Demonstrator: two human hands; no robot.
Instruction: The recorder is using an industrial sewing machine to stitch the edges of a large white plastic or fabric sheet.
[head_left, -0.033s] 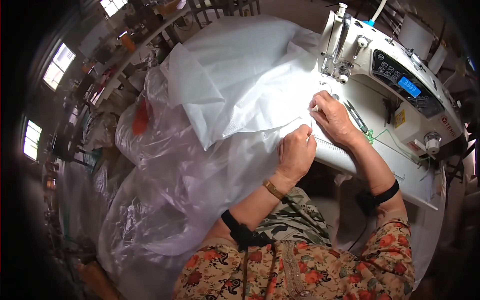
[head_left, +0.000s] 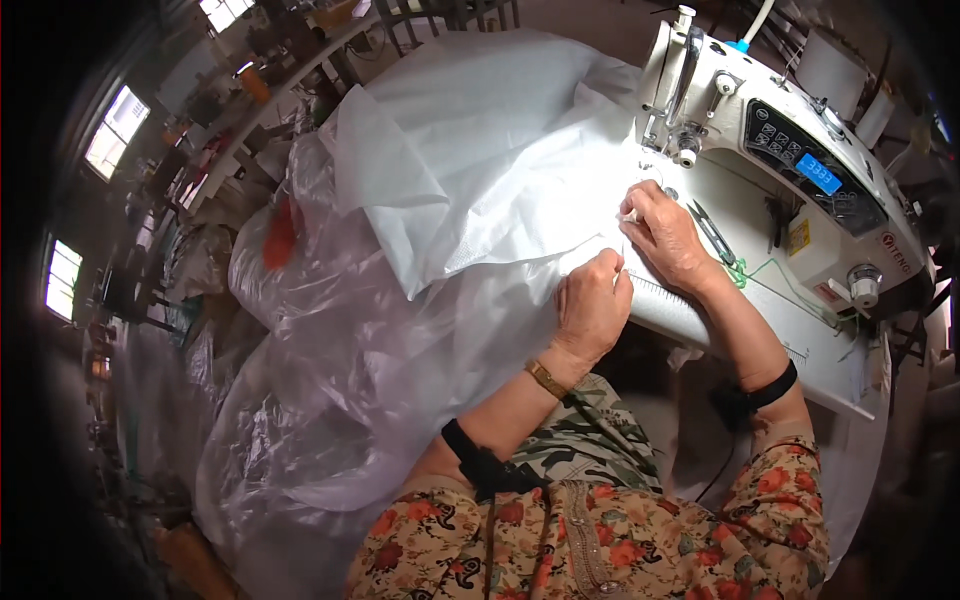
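**Hardly anything has moved: both hands [head_left: 592, 310] [head_left: 668, 237] stay at the edge of a white sheet [head_left: 480, 130] beside a sewing machine [head_left: 812, 216]**

Nearest, at the bottom, is the person's floral top [head_left: 620, 540], with camouflage trousers [head_left: 600, 440] just beyond it. Both forearms reach up and inward. The left wears a gold-coloured watch [head_left: 546, 379]; its hand is curled into a loose fist, closed on the sheet's near edge. The right hand, slightly farther off, is narrow, thumb and fingertips drawn together in what looks like a pinch on the same edge; bright glare hides the exact contact.

The sheet spreads away to the left of the machine, its edge coming to the hands at the front of the machine's table. Clear plastic [head_left: 300, 430] billows at the left. For a good hold, the short stretch between the hands should probably lie flat and evenly taut, edges matched, without the bulk dragging on it; fingertips are best kept well clear of the needle.

Right of the right hand lie dark thread snips [head_left: 708, 230], close enough that loose cloth could catch on them. Beyond, the machine shows a lit blue screen [head_left: 818, 173]. Farthest, at the left, are bright windows [head_left: 65, 280].
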